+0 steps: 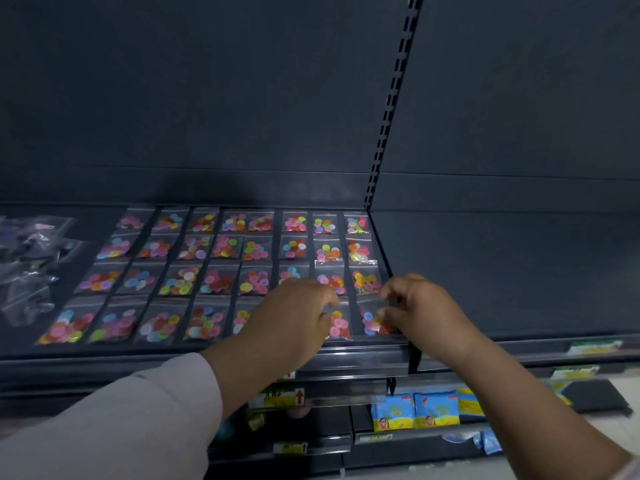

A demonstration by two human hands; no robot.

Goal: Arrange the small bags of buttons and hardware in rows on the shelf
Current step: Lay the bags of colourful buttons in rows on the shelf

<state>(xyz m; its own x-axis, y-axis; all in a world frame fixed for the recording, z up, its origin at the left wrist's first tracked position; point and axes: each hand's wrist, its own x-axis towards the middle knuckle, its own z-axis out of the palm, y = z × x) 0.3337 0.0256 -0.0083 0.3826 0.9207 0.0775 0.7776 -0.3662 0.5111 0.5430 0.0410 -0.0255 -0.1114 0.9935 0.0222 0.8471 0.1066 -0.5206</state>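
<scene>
Two blue-yellow packets [393, 412] below. On the shelf [104, 358], right hand [419, 306] pinches the front-right corner bag [374, 323]; left hand [294, 317] curls onto the neighbouring bag [338, 328], grip unclear. Four rows of button bags [180, 280]: seven visible in front, eight in each behind; hardware bags [31, 258] heaped far left.

Dim light falls on dark grey back panels [207, 98] divided by a black slotted upright [390, 109], while a lower shelf [408, 437] holds blue and yellow packets [415, 410] beside a red-arrow label [281, 397].
</scene>
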